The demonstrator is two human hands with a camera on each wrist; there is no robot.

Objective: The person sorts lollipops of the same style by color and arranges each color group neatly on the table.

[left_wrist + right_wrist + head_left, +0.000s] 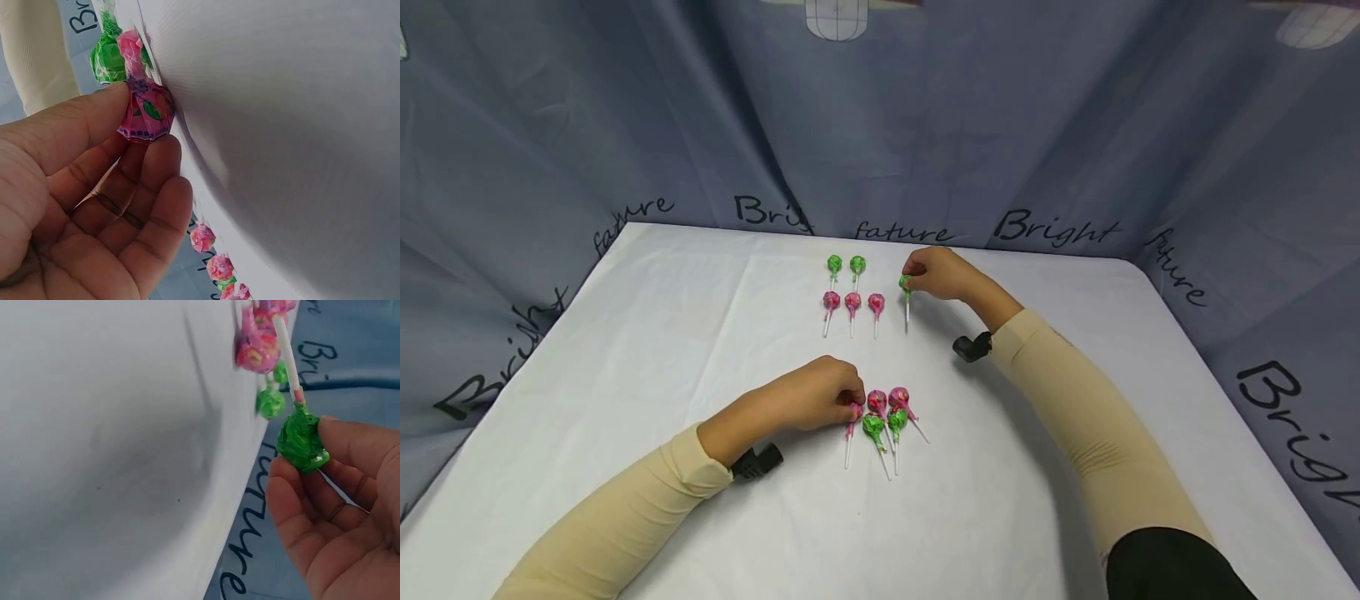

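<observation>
In the head view my right hand (942,273) pinches a green-wrapped lollipop (302,440) by its candy head, its white stick pointing toward me. That lollipop is to the right of two rows: two green lollipops (857,265) behind three pink lollipops (853,302). Nearer to me, my left hand (822,393) has thumb and fingers on the head of a pink lollipop (147,112). It lies at the left edge of a loose group with two other pink lollipops (877,401) and two green lollipops (873,425).
A white cloth covers the table (647,350). Behind and around it hangs a grey-blue curtain (880,125) with black lettering. Each wrist carries a small black camera, one at the left wrist (757,461) and one at the right wrist (972,347).
</observation>
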